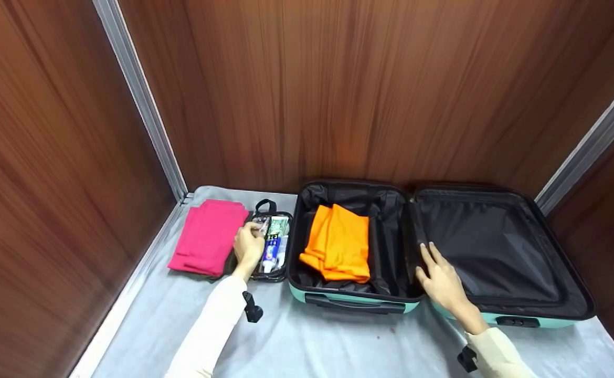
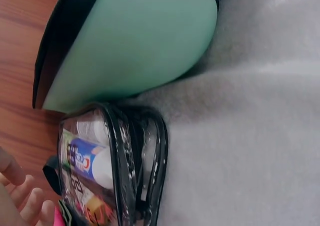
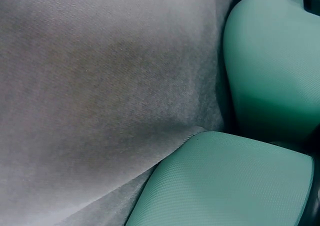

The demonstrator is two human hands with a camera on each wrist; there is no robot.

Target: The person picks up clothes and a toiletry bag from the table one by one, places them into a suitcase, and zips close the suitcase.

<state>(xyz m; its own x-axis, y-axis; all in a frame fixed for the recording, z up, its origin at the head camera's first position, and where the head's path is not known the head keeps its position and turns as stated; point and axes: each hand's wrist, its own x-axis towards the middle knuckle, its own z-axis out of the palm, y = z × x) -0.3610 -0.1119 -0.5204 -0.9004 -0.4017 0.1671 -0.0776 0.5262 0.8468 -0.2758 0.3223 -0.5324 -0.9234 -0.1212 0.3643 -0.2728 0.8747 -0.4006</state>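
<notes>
Clear pouch [image 2: 131, 161] beneath left hand [image 1: 248, 245], open suitcase [image 1: 391, 236] beneath right hand [image 1: 441, 281]

Lying on the pale sheet [image 1: 328, 341], between a folded pink cloth [image 1: 210, 236] and the suitcase's left half. Glossy see-through panels on the pouch, edged in thick black trim, with bright highlights along the bends and a black strap loop [image 1: 265, 201] at the far end. In the left wrist view, fairly deep, with a clear side wall between two black rims. Visible through the plastic: a tube [image 1: 270, 252] with blue body and white cap, cap toward the near edge; whitish and greenish contents close by; something orange-yellow on the side nearer the pink cloth, too jumbled to name.

Left thumb and fingers apart, loosely bent over the pouch's pink-cloth side, gripping nothing. Contact with the plastic: cannot tell. Right fingers spread, likewise gripping nothing, at the inner edge of the suitcase's right half. Hands well apart from each other.

Suitcase laid wide open: mint-green shell with fine surface texture, black lining, black handle [image 1: 354, 303] on the left half's near side, black lock panel [image 1: 518, 322] on the right's. Inside the left half, a creased, folded orange cloth [image 1: 341, 247]; across the right, a smooth dark cover. Behind, upright wood-grain panels [image 1: 296, 94].
</notes>
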